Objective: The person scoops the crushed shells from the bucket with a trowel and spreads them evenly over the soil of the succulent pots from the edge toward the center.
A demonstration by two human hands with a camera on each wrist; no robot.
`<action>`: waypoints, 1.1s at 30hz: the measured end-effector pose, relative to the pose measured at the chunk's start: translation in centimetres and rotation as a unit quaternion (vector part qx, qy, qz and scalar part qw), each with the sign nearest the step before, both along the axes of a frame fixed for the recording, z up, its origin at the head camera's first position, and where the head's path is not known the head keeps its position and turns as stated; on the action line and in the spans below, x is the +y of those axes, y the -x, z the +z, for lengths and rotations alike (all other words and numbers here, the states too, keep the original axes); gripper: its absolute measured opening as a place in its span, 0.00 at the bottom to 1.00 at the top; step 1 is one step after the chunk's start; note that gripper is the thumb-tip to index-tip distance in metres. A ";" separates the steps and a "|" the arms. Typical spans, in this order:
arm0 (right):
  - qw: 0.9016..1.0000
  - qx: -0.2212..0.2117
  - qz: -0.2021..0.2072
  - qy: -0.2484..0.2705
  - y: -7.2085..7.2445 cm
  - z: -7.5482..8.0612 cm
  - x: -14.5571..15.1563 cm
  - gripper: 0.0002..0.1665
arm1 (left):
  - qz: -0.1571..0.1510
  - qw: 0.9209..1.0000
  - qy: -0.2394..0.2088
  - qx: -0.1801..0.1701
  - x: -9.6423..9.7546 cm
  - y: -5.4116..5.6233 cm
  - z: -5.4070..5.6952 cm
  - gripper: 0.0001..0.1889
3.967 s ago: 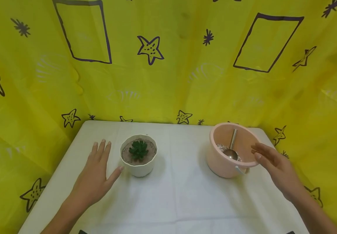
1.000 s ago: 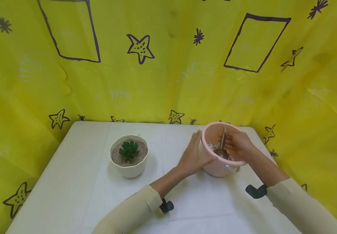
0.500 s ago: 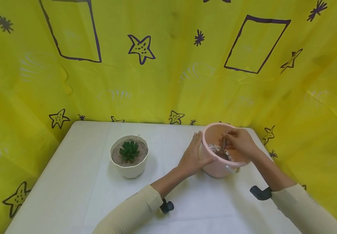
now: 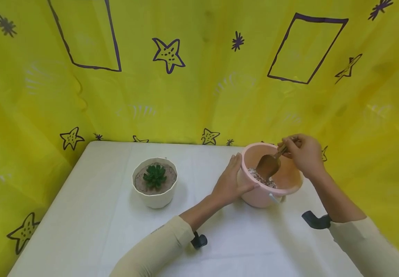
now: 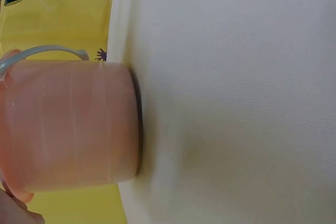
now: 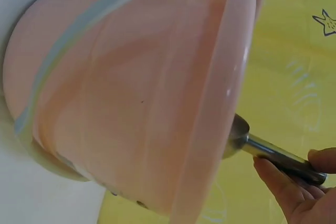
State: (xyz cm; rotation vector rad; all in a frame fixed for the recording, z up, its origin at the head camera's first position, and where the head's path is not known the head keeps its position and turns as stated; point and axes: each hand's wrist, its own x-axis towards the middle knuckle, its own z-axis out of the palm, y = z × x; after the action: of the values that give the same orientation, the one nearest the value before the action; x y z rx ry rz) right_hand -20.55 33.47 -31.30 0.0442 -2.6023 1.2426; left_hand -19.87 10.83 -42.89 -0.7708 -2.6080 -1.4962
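Note:
My left hand (image 4: 228, 184) steadies the pink bucket (image 4: 259, 198) from its left side, fingers along the outer wall and thumb at the near rim. Inside the bucket lies a heap of pale, speckled grains (image 4: 261, 181). My right hand (image 4: 305, 154) pinches the handle of a metal scoop (image 4: 269, 165) above the bucket's right side. The scoop's bowl tilts down to the left, its tip at the grains. In the right wrist view, thumb and fingertips hold the end of the scoop handle (image 6: 283, 161), and the bucket wall hides most of the bowl.
A white pot (image 4: 156, 200) with a small green succulent (image 4: 155, 176) in grey-brown soil stands on the left of the white-covered table (image 4: 82, 215). A yellow patterned curtain (image 4: 199, 96) hangs behind the table. The bucket's pale handle (image 6: 68, 40) hangs down its side.
My right hand has risen to the upper right with the scoop, lifting its bowl from deep in the bucket. Earlier both hands were empty and apart; my left hand has since come to the bucket.

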 end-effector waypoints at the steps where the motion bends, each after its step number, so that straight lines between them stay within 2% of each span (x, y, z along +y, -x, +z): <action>1: 1.000 0.008 -0.011 0.001 0.0 0.1 0.1 0.23 | 0.001 1.000 0.001 0.004 0.0 0.0 0.1 0.57; 10: 0.996 0.060 -0.069 0.001 0.6 -1.2 0.5 0.20 | 0.001 1.000 0.002 -0.018 0.0 0.1 0.0 0.57; 18: 0.988 0.098 -0.115 -0.036 0.7 -3.3 0.3 0.17 | -0.001 1.000 -0.003 -0.021 0.1 0.0 0.0 0.57; 27: 0.984 0.088 -0.144 -0.057 0.7 -4.4 0.1 0.17 | 0.003 1.000 -0.001 -0.018 0.2 -0.1 0.2 0.56; 33: 0.989 0.027 -0.119 -0.078 0.5 -4.7 0.6 0.18 | 0.001 1.000 -0.006 -0.026 0.1 -0.2 0.1 0.57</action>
State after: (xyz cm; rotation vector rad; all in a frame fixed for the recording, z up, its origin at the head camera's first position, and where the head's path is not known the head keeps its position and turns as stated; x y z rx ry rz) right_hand -21.07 34.04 -35.99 -0.1943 -2.5629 0.9413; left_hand -19.71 10.95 -42.75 -0.7374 -2.6338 -1.5498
